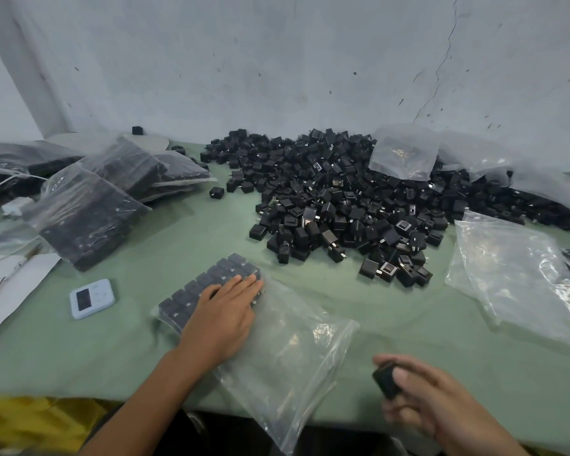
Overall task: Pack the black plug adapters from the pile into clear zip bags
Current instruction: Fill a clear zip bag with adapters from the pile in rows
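Observation:
A big pile of black plug adapters (343, 199) covers the middle and right of the green table. In front of me lies a clear zip bag (293, 350), its far end filled with neat rows of adapters (211, 281). My left hand (224, 317) lies flat on that bag, fingers spread over the packed rows. My right hand (422, 396) hovers near the table's front edge, to the right of the bag's mouth, with its fingers closed around one black adapter (387, 381).
Filled bags of adapters (89, 205) are stacked at the left. A small blue timer (91, 298) and white paper (10, 284) with a pen lie at the front left. Empty clear bags (520, 274) lie at the right. A wall stands behind the pile.

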Tool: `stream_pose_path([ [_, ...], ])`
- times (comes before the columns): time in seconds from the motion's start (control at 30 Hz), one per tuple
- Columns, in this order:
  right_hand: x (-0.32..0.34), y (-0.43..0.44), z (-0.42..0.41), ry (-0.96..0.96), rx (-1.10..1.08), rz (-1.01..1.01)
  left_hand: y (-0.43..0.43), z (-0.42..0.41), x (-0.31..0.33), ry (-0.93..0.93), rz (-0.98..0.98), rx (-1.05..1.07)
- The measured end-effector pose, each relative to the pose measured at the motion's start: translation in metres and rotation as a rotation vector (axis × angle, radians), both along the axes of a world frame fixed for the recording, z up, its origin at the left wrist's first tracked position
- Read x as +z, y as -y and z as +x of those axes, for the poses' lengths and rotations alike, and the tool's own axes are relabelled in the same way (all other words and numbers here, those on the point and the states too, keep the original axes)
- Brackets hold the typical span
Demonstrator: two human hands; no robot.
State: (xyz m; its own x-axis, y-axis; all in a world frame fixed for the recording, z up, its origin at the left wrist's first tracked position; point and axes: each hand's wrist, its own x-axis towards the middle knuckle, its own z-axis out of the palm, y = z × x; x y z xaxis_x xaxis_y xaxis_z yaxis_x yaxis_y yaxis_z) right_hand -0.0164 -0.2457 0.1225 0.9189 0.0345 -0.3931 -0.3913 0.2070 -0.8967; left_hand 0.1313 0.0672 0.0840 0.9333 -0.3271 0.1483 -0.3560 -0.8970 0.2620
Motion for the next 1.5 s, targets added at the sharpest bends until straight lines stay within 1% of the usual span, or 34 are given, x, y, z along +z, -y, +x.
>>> stream_pose_path([
  [0.07,-0.004,-0.017,-0.003,0.005,0.179,-0.126,0.0,0.0,0.0,-0.001,0.007,0.004],
  [0.1,-0.006,-0.027,0.0,0.021,0.239,-0.155,0.0,0.0,0.001,-0.001,0.012,0.003],
  [0.13,-0.009,-0.039,0.004,0.021,0.256,-0.128,0.0,0.0,0.001,-0.003,0.012,0.002],
  [0.2,-0.015,-0.067,0.017,-0.012,0.176,0.025,0.001,-0.001,0.001,-0.011,0.004,0.002],
  [0.27,-0.018,-0.093,0.036,-0.035,0.045,0.222,0.0,-0.001,0.002,-0.017,0.011,0.002],
  [0.37,-0.015,-0.123,0.068,-0.031,-0.085,0.51,0.0,0.0,0.002,-0.013,0.013,0.002],
  [0.43,-0.014,-0.138,0.087,-0.043,-0.166,0.623,0.0,0.0,0.002,-0.011,0.009,-0.002],
  [0.5,-0.014,-0.149,0.102,-0.035,-0.218,0.661,0.0,0.0,0.002,-0.008,0.006,-0.002],
  [0.53,-0.015,-0.154,0.107,-0.006,-0.223,0.627,0.0,0.0,0.002,-0.005,0.005,-0.003],
  [0.57,-0.017,-0.158,0.111,0.038,-0.23,0.478,0.0,0.0,0.001,-0.002,0.006,-0.005],
  [0.63,-0.022,-0.162,0.119,0.139,-0.242,-0.021,0.0,0.001,0.0,0.008,0.01,-0.005],
  [0.67,-0.024,-0.165,0.12,0.202,-0.228,-0.203,0.0,0.002,0.0,0.009,0.012,-0.004],
  [0.7,-0.024,-0.169,0.119,0.252,-0.229,-0.306,0.0,0.002,-0.001,0.01,0.013,-0.004],
  [0.77,-0.021,-0.178,0.113,0.309,-0.284,-0.379,-0.001,0.003,-0.002,0.015,0.017,-0.007],
  [0.87,-0.017,-0.183,0.105,0.408,-0.394,-0.423,-0.001,0.002,-0.002,0.019,0.024,-0.017],
  [0.93,-0.019,-0.184,0.104,0.403,-0.398,-0.408,-0.002,0.001,-0.002,0.02,0.036,-0.021],
  [1.0,-0.02,-0.185,0.105,0.358,-0.41,-0.449,-0.003,0.0,-0.002,0.024,0.044,-0.022],
  [1.07,-0.026,-0.185,0.111,0.355,-0.464,-0.473,-0.003,0.001,-0.002,0.03,0.048,-0.019],
  [1.1,-0.027,-0.185,0.114,0.358,-0.478,-0.451,-0.002,0.001,-0.002,0.032,0.049,-0.02],
  [1.17,-0.026,-0.184,0.117,0.347,-0.39,-0.459,-0.002,0.002,-0.004,0.034,0.054,-0.02],
  [1.23,-0.027,-0.185,0.115,0.364,-0.3,-0.564,-0.003,0.002,-0.005,0.026,0.056,-0.016],
  [1.33,-0.031,-0.187,0.11,0.355,-0.334,-0.559,-0.003,0.003,-0.006,0.021,0.06,-0.016],
  [1.43,-0.036,-0.186,0.111,0.345,-0.309,-0.661,-0.001,0.002,-0.007,0.032,0.065,-0.006],
  [1.5,-0.033,-0.182,0.112,0.377,-0.26,-0.695,0.0,0.001,-0.007,0.044,0.072,0.001],
])
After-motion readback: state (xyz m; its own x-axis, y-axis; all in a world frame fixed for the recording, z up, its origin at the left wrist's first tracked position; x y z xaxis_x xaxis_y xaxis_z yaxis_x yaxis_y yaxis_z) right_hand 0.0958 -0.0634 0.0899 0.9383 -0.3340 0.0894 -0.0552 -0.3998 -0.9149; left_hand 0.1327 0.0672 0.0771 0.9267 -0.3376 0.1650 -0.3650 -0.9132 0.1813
